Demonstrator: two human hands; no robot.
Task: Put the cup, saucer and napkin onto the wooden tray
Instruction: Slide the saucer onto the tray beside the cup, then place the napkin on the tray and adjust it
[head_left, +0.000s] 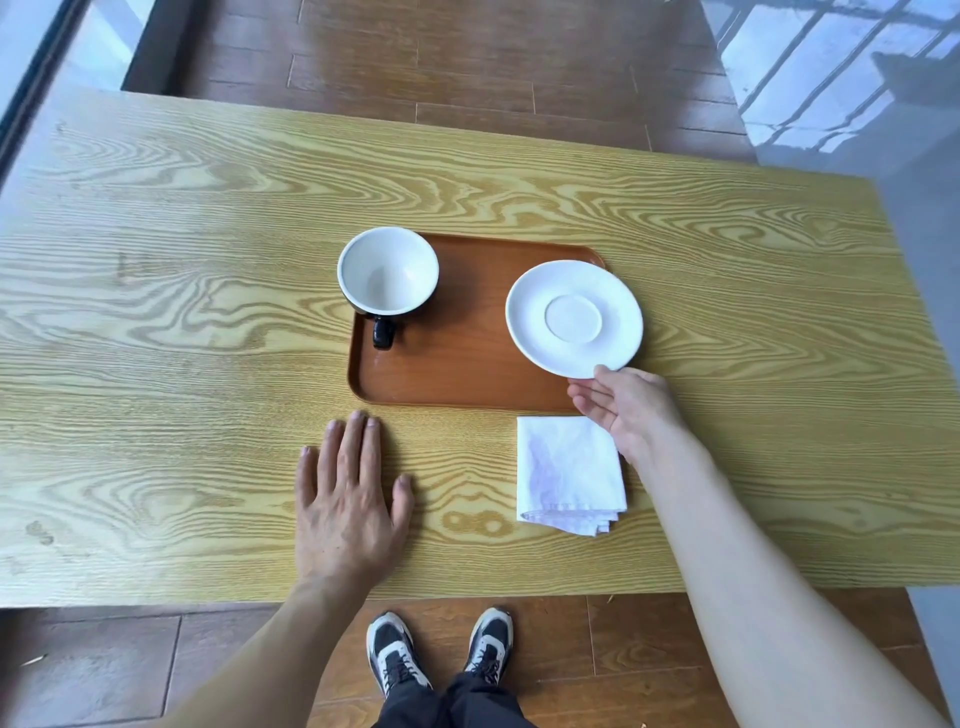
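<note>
One cup (388, 273) on tray (457, 374) | right hand (626, 402) fingers pinch saucer (574, 318) | left hand (349, 488) fingers spread | napkin (569, 473) on table (182, 312)

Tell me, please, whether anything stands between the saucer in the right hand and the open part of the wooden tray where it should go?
Nothing visible does. The saucer, held at its near edge by the right hand, overlaps the right end of the wooden tray. The cup stands at the tray's far left corner, and the napkin lies on the table, nearer than the tray.

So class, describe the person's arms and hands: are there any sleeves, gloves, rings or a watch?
Both arms are bare to the frame's edge, with no sleeves in view. The left hand and the right hand have no gloves, and no rings, watch or bracelet are visible. The fingernails look short and unpainted.
</note>
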